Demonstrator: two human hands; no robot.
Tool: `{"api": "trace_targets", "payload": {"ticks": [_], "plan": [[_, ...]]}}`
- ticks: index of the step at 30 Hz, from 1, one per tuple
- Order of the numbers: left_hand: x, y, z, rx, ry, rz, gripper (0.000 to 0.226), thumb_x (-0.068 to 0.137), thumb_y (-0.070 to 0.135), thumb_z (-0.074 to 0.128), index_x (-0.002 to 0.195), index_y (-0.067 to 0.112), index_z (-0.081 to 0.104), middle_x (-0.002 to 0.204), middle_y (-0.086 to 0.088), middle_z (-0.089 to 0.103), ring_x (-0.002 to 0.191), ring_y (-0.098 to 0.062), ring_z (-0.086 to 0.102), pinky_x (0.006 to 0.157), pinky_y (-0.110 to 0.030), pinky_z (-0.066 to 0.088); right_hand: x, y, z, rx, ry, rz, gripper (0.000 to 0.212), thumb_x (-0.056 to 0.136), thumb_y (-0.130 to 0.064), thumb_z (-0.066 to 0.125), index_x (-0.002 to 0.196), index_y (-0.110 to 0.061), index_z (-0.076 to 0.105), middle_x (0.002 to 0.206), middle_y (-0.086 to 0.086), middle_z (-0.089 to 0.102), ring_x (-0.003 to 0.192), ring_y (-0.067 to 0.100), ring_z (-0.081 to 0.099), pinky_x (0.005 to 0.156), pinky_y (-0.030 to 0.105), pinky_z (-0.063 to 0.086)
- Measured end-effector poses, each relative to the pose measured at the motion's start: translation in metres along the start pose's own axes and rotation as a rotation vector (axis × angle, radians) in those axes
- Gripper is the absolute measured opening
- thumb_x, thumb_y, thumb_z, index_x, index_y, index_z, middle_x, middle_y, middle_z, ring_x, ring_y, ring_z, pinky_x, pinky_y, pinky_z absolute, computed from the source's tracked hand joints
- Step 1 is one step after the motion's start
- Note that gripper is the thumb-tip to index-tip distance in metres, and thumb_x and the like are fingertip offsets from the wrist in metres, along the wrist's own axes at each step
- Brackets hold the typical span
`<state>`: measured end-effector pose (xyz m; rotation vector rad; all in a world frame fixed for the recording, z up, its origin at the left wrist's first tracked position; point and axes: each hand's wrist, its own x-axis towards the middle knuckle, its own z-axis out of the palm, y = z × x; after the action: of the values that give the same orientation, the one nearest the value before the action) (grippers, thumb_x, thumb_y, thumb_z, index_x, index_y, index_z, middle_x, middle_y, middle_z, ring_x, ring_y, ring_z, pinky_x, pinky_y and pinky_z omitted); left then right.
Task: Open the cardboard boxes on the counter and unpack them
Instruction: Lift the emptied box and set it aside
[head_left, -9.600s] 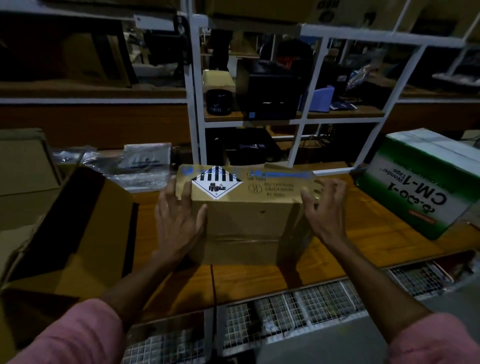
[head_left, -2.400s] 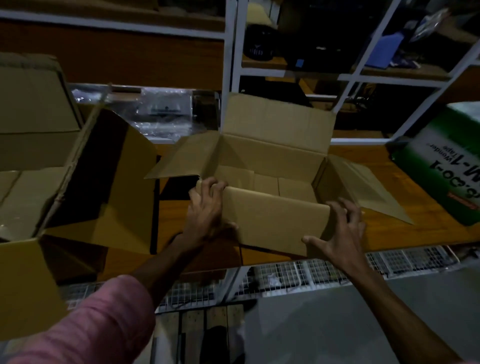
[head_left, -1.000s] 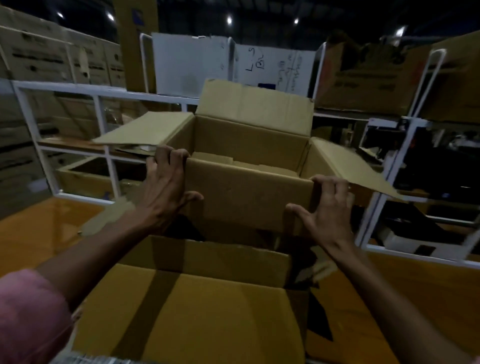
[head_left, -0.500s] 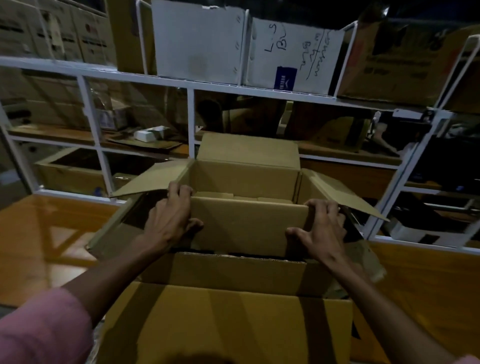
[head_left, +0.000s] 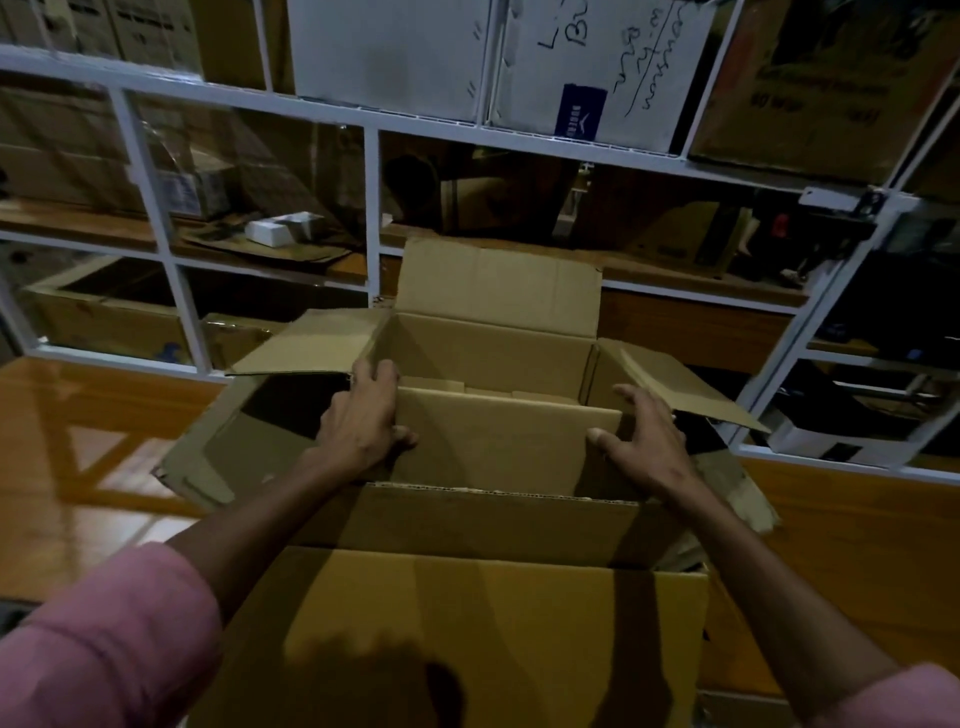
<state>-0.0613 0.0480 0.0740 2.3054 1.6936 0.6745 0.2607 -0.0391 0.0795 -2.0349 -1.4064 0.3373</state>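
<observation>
An opened brown cardboard box (head_left: 498, 441) with all its flaps spread sits partly inside a larger open cardboard box (head_left: 483, 613) below it. My left hand (head_left: 363, 421) grips the small box's near-left corner, fingers curled over the rim. My right hand (head_left: 644, 441) holds its near-right corner, thumb on the front wall and fingers round the side. Inside the small box I see only folded inner flaps; its floor is hidden.
A white metal shelf frame (head_left: 371, 218) stands right behind the boxes, filled with cardboard boxes and a white box with handwriting (head_left: 597, 67). Orange wooden counter (head_left: 67, 441) lies to the left and right (head_left: 857, 545). A torn flap (head_left: 737, 483) of the large box sticks out right.
I turned from the first counter to this one, carrying the opened box. Over the last second it came down into the larger box, both hands keeping their hold on the near corners.
</observation>
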Motion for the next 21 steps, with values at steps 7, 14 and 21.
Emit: {"api": "trace_targets", "payload": {"ticks": [7, 14, 21], "plan": [[0.006, -0.019, 0.017, -0.12, -0.151, -0.226, 0.039, 0.102, 0.058, 0.039, 0.088, 0.024, 0.052, 0.098, -0.003, 0.062, 0.077, -0.012, 0.056, 0.057, -0.028, 0.035, 0.005, 0.002, -0.006, -0.01, 0.009, -0.033, 0.041, 0.092, -0.04, 0.067, 0.13, -0.025, 0.061, 0.141, 0.006, 0.05, 0.126, 0.031, 0.048, 0.103, 0.057, 0.045], [0.018, -0.028, 0.018, -0.049, -0.182, -0.299, 0.054, 0.099, 0.065, 0.039, 0.083, 0.018, 0.062, 0.099, -0.009, 0.063, 0.106, -0.032, 0.053, 0.091, -0.044, 0.038, 0.011, 0.0, -0.007, -0.119, 0.055, -0.045, 0.044, 0.1, -0.048, 0.052, 0.117, -0.012, 0.07, 0.118, 0.01, 0.064, 0.107, 0.027, 0.058, 0.101, 0.059, 0.045], [0.031, -0.025, 0.013, 0.081, -0.167, -0.355, 0.055, 0.095, 0.071, 0.039, 0.079, 0.02, 0.053, 0.105, -0.013, 0.063, 0.109, -0.036, 0.056, 0.082, -0.043, 0.037, 0.029, -0.013, -0.018, -0.204, -0.078, 0.011, 0.037, 0.1, -0.049, 0.049, 0.097, -0.02, 0.072, 0.097, 0.004, 0.067, 0.088, 0.024, 0.062, 0.086, 0.046, 0.054]]}}
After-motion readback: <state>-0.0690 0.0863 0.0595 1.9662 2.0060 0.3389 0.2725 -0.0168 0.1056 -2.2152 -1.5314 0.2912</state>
